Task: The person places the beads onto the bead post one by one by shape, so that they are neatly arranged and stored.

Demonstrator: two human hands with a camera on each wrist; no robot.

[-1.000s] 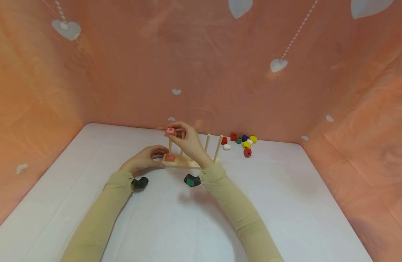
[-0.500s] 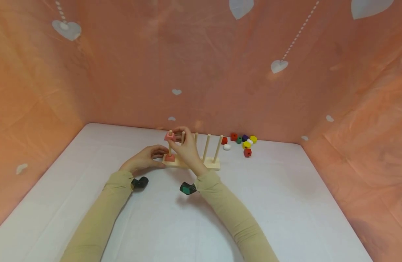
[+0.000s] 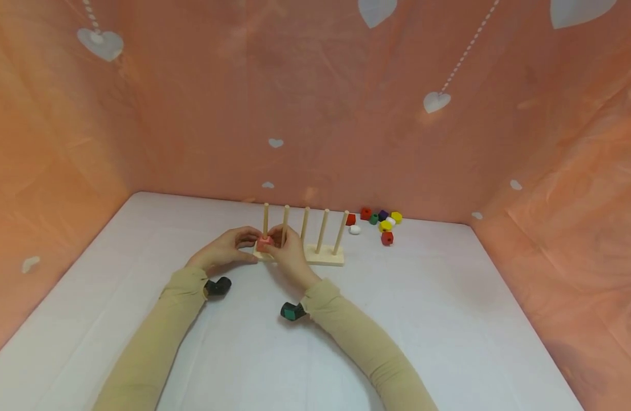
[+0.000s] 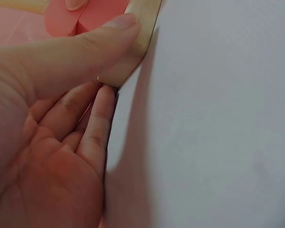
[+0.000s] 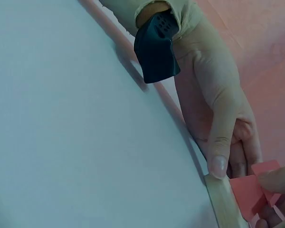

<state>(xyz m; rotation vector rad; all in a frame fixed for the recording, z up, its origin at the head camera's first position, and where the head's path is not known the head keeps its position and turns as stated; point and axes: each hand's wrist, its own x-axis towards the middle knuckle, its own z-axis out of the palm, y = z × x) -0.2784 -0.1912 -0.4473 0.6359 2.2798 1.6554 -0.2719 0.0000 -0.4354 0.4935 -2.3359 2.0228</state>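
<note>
Now the wooden peg stand (image 3: 315,256) sits on the white bench (image 3: 449,319), a pale flat base carrying five slim upright dowels in a row; it serves as the landmark for everything else. At the stand's left end, low on the leftmost dowel, sits a pink block (image 3: 265,242), a flat-sided piece with sharp edges and a matte salmon-pink face; the wrist views show two pink faces close together there, though whether they are one block or two stacked I cannot tell. The right hand (image 3: 289,254) is in front of the stand's left end, its fingers (image 5: 275,179) pinching the pink block against the base. The left hand (image 3: 225,250) is just left of the stand; its thumb (image 4: 85,47) presses flat along the top of the base's left edge, while the other fingers (image 4: 97,128) lie curled under that corner, so the hand grips the base. Both forearms wear tan sleeves, each with a dark wrist camera. Well to the right of the stand, near the orange backdrop (image 3: 315,114), lies a loose cluster of small beads (image 3: 382,222), red, yellow, green, purple and white; one white bead (image 3: 354,229) lies just beside the rightmost dowel.
</note>
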